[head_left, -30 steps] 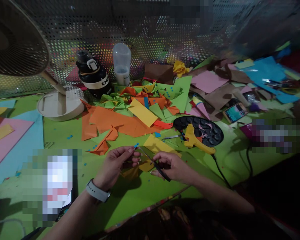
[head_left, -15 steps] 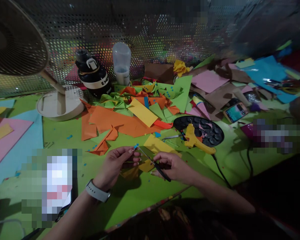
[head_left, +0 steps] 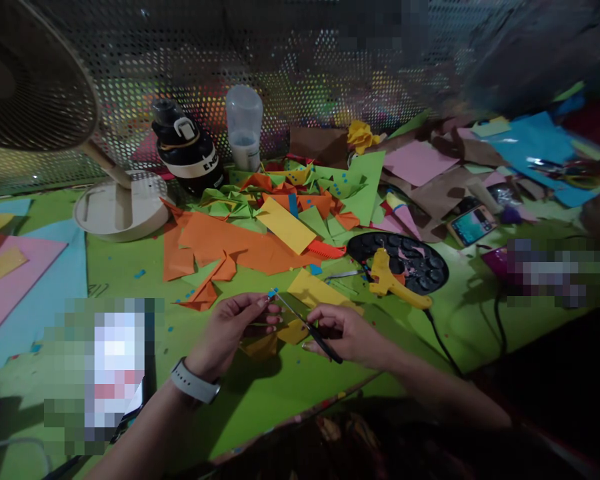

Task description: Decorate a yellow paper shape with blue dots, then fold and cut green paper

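Note:
My left hand pinches a tiny blue paper scrap between thumb and fingertips, low over the green table. A white watch sits on that wrist. My right hand is closed on small dark scissors, whose blades point up and left and meet the blue scrap. A yellow paper piece lies just under and between the two hands.
Orange, yellow and green paper cuttings pile up in the middle. A yellow glue gun rests on a black round tray. A fan base, a black bottle, a clear bottle and a phone stand farther back.

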`<state>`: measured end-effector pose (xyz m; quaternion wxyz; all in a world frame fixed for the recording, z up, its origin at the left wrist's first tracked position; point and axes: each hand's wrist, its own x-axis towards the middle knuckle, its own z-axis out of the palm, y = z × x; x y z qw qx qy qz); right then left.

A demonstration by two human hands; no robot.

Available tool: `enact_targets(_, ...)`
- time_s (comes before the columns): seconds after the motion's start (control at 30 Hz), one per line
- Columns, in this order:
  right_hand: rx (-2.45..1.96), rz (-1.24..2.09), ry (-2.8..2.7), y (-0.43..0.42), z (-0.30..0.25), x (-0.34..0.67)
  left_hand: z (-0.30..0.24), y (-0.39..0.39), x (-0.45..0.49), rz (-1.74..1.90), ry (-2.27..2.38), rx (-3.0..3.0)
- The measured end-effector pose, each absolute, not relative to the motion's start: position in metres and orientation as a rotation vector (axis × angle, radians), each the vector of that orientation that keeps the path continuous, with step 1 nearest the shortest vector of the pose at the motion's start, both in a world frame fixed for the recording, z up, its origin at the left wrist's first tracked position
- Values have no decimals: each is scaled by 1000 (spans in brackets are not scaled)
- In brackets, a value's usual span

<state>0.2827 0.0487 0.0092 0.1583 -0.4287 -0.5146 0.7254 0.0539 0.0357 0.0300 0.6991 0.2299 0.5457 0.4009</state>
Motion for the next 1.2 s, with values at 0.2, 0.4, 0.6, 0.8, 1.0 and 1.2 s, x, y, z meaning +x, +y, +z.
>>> enact_targets(0.2, -1250, 2046, -1512, 49, 9, 283, 26, 35, 52, 876, 1210, 526)
enact_targets(0.4, -1244, 2053, -1508, 49, 10, 282, 25, 36, 51, 879, 1205, 525)
enact_targets(0.6, -1225, 2068, -1474, 49, 10, 282, 27, 36, 52, 887, 1224, 516)
enact_targets(0.8, -1194, 2029, -1494, 49, 12, 283, 28, 36, 53, 936, 1211, 509)
enact_targets(1.0, -1169, 1992, -1608, 47, 6, 285, 28, 35, 55, 975, 1211, 497)
enact_targets(1.2, -1171, 1987, -1630, 47, 7, 286, 25, 35, 56, 970, 1215, 496)
